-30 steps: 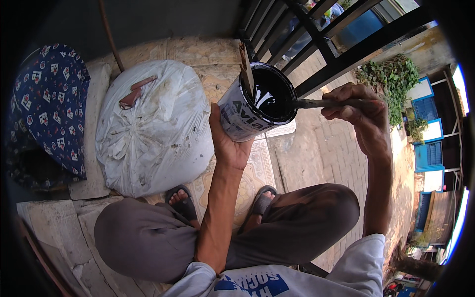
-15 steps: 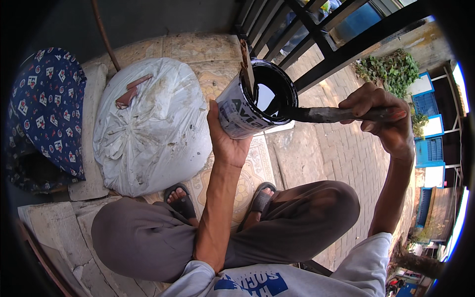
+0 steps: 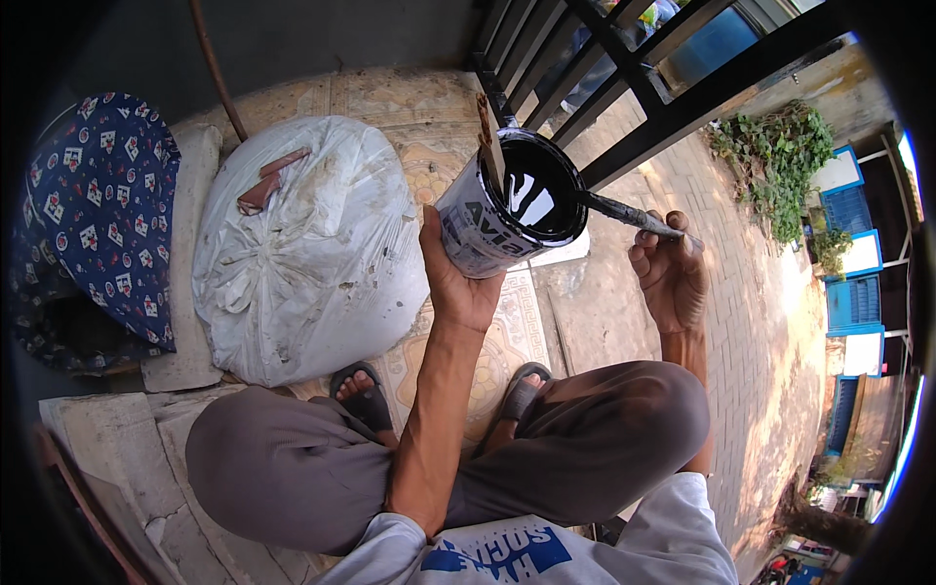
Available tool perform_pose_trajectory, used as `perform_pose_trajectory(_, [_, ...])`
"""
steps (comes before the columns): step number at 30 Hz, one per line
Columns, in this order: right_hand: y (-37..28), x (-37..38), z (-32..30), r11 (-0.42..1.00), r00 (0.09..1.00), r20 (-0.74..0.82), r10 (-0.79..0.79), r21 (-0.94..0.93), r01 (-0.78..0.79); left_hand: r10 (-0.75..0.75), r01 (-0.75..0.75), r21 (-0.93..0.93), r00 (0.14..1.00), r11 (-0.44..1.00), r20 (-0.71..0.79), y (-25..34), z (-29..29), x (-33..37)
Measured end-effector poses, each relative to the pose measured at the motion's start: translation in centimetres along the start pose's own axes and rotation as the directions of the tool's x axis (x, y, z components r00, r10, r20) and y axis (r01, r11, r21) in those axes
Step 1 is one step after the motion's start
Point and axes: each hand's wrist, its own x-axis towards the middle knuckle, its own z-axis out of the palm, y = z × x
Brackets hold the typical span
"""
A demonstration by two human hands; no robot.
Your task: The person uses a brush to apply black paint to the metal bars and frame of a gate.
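Note:
My left hand (image 3: 466,283) is wrapped around the lower side of a paint can (image 3: 473,229), which is tilted so that its mouth faces up and right. Glossy black paint (image 3: 531,200) lies inside, and dark smears coat the rim. A flat wooden stick (image 3: 490,146) leans in the can at its left side. From the right rim juts a paintbrush (image 3: 624,212) with a blackened handle; its tip is hidden in the can. The fingers of my right hand (image 3: 675,273) pinch the handle near its outer end.
Black metal railing (image 3: 673,122) rises just beyond the can on the right. A full, tied white sack (image 3: 302,253) sits to the left, beside a patterned blue cloth (image 3: 102,214). My bent knees flank the tiled floor (image 3: 429,375). Brick paving (image 3: 731,351) stretches out at the right.
My right hand has come down and inward, from a high grip on the brush to a pinch near its handle end. The brush now slants downward to the right. The can has barely shifted.

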Motion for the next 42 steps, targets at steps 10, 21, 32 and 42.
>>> perform_pose_trajectory(10, [1.5,-1.7,-3.4,0.762,0.867,-0.069,-0.493,-0.516,0.392,0.052,-0.052,0.006,0.999,0.999,-0.007,0.8,-1.3,0.3])
perform_pose_trajectory(21, [9.1,1.7,-6.9,0.211,0.839,0.038,-0.543,-0.961,0.181,0.101,-0.1,0.048,0.995,0.994,-0.012,2.1,-1.1,0.2])
perform_pose_trajectory(32, [6.1,5.4,-5.3,-0.322,0.83,0.316,-0.46,-0.93,0.176,0.107,-0.107,0.012,0.993,0.994,-0.044,2.6,-1.3,0.0])
perform_pose_trajectory(42, [7.6,5.8,-5.4,-0.468,0.902,0.346,-0.258,-0.861,0.197,0.084,-0.085,-0.013,0.995,0.996,-0.059,2.5,-0.8,-0.2])
